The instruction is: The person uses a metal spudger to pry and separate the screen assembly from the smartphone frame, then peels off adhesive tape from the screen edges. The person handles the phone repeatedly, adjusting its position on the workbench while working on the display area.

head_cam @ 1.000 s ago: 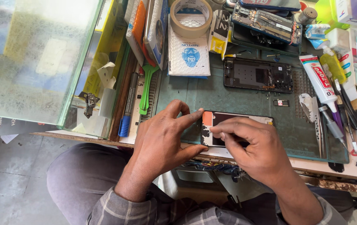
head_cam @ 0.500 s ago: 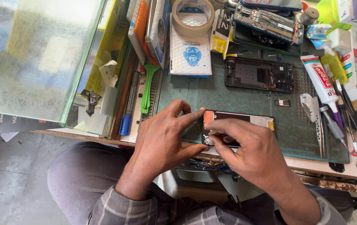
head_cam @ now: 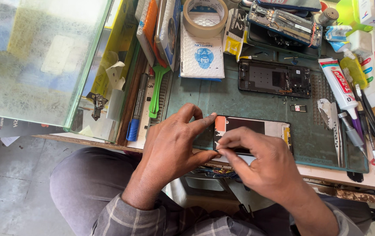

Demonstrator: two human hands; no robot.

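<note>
In the head view, the person sits at a cluttered desk (head_cam: 222,94) covered by a green work mat. A phone screen panel (head_cam: 257,131) lies flat at the near edge of the mat, long side running left to right, with an orange patch at its left end.

The left hand (head_cam: 172,146) grips the panel's left end: the forefinger lies along the top corner and the thumb presses at the bottom corner, so the fingers (head_cam: 205,120) are closed on the panel. The right hand (head_cam: 264,164) rests over the panel's near edge, its thumb and forefinger pinched together on something too small to make out at the lower left part of the panel.

Farther back on the mat lies an opened phone body (head_cam: 275,78), well apart from the hands. A roll of tape (head_cam: 205,17) sits on a white padded pouch (head_cam: 201,54). A white glue tube (head_cam: 339,83) lies to the right, a green plastic pry tool (head_cam: 156,89) to the left, beside a glass case (head_cam: 43,61).
</note>
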